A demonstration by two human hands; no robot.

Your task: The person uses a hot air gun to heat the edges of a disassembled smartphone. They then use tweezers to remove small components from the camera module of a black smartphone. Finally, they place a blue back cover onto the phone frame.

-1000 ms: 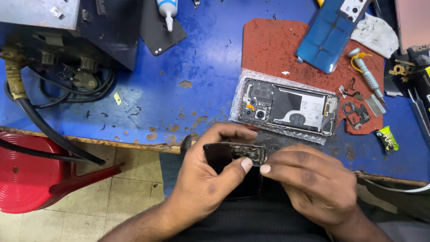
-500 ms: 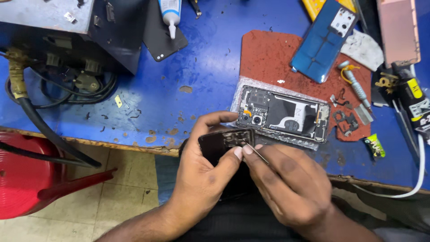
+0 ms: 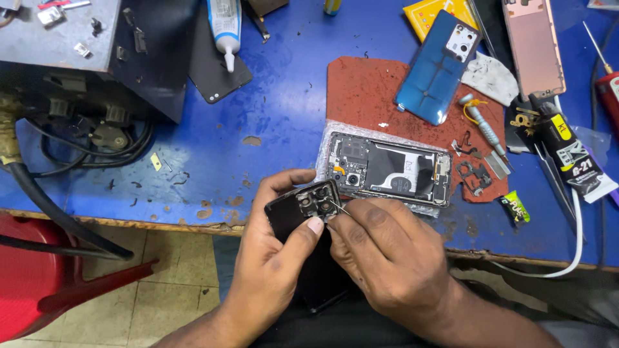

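Left hand (image 3: 274, 258) has its grip closed on a black phone back panel (image 3: 303, 209), camera cutout up, held just off the desk's (image 3: 271, 116) near edge. Right hand (image 3: 387, 258) pinches a thin metal pick (image 3: 343, 209), tip at the panel's camera area. Just beyond, an opened phone (image 3: 387, 169) lies on a red mat (image 3: 367, 96). Farther back: blue back cover (image 3: 435, 71), pink phone (image 3: 532, 45), glue tube (image 3: 224, 26) near the far edge.
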